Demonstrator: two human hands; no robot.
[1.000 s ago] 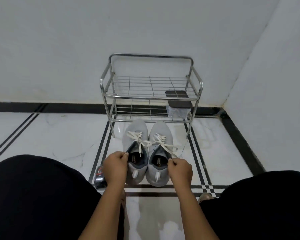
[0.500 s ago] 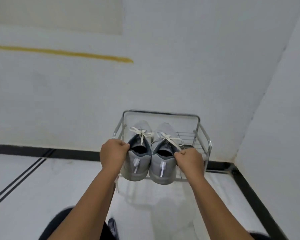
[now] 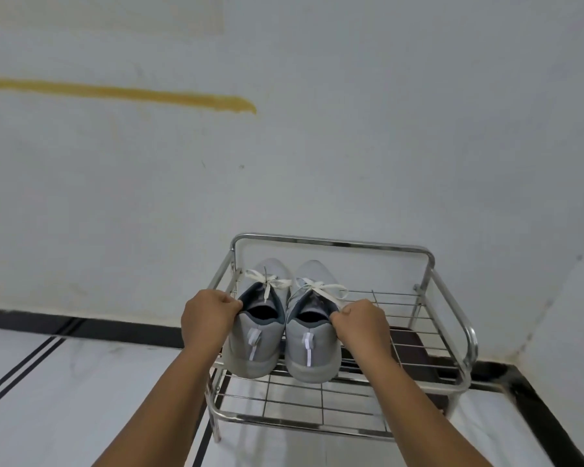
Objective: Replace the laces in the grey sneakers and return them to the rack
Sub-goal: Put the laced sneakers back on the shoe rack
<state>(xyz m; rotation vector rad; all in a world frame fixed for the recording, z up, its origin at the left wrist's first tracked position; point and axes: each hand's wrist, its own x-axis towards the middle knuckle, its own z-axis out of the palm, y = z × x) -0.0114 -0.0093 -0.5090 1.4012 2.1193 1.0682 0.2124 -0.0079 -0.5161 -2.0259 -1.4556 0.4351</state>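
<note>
In the head view, two grey sneakers [image 3: 284, 328] are held side by side over the rack [image 3: 452, 318], toes pointing away toward the wall, the left hand [image 3: 208, 320] pinching one collar and the right hand [image 3: 363, 326] the other, two white laces [image 3: 270, 283] tied.

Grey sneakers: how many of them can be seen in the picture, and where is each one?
2. The left sneaker, gripped by the left hand, and the right sneaker, gripped by the right hand, sit side by side over the rack's top shelf.
</note>
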